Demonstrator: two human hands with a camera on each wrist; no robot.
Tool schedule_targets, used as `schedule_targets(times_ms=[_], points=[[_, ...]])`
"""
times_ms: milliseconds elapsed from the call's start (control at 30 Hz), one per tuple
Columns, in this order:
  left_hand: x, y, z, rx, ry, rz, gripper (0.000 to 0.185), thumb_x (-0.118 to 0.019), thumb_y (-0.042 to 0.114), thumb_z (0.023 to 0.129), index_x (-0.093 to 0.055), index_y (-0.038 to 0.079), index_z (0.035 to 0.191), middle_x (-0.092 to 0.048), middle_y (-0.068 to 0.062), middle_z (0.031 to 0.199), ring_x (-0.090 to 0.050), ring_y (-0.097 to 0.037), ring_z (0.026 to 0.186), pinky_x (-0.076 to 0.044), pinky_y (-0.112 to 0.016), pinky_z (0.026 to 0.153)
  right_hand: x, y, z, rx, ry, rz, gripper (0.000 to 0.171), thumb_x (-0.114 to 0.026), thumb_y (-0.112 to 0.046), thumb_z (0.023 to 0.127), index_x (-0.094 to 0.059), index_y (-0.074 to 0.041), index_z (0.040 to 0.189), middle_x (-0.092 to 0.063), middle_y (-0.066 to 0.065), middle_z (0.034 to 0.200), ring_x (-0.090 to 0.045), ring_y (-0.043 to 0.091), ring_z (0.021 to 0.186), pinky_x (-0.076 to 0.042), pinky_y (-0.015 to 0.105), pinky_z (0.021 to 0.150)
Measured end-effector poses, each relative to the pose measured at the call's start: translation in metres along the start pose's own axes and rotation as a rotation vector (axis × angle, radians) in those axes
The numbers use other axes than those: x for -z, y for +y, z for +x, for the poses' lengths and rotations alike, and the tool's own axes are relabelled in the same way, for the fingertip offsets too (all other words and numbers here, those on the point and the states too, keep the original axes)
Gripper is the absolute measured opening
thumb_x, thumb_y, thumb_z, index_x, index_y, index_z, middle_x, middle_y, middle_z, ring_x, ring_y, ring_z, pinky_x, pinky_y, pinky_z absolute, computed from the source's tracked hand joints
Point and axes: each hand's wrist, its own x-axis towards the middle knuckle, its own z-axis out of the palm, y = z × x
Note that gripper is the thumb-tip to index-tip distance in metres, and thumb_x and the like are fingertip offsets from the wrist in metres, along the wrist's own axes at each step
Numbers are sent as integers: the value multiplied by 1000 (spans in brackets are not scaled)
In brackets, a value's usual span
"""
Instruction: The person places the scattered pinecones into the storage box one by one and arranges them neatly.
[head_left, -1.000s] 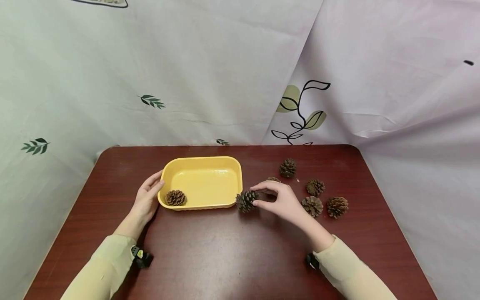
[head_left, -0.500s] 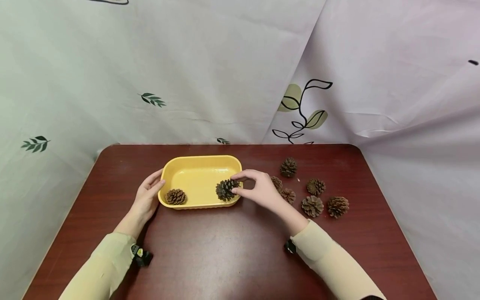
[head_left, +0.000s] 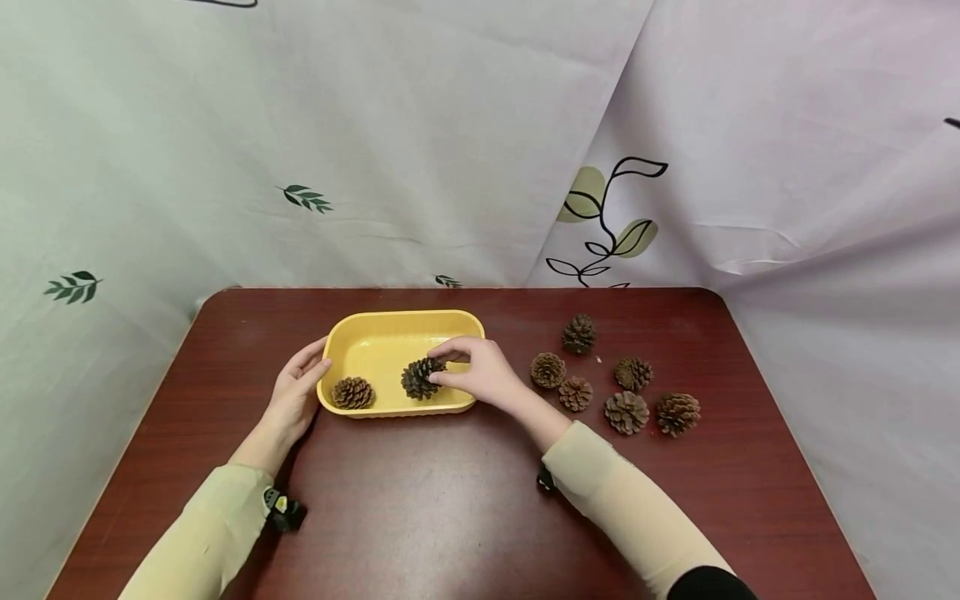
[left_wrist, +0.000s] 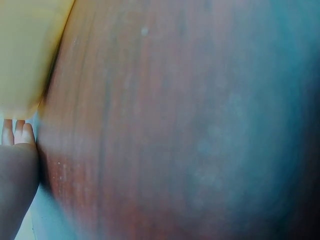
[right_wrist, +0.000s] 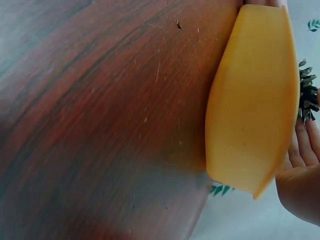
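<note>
Dark pinecone [head_left: 420, 377] pinched inside yellow tray [head_left: 375, 333], beside brown pinecone [head_left: 352, 392]

The dark reddish-brown wooden surface [head_left: 450, 500] is seen to be smooth and polished, with visible grain and a soft sheen at lower centre. The yellow rectangular plastic tray [head_left: 390, 323] at centre looks smooth and slightly glossy. The brown pine cones [head_left: 626, 412], right of centre, are rough, woody and matt, with open scales. The pale printed cloth backdrop [head_left: 450, 125] across the upper frame is matt and creased.
</note>
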Motion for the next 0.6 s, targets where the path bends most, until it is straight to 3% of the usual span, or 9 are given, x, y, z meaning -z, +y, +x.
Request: schedule_targets(times_ms=[333, 600], points=[[-1, 0, 0, 0, -1, 30, 35, -54, 1, 109, -72, 27, 124, -76, 13, 121, -71, 1, 110, -58, -14, 92, -13, -2, 20, 2, -46, -33, 31, -86, -14, 91, -78, -7, 120, -80, 10, 120, -76, 25, 112, -58, 29, 104], [0, 0, -1, -8, 0, 27, 36, -53, 0, 109, -72, 27, 125, -76, 14, 121, -71, 1, 111, -58, -14, 93, -27, -5, 30, -16, -74, -129, 33, -88, -18, 89, -79, -12, 121, -81, 4, 119, -76, 23, 111, -58, 28, 102]])
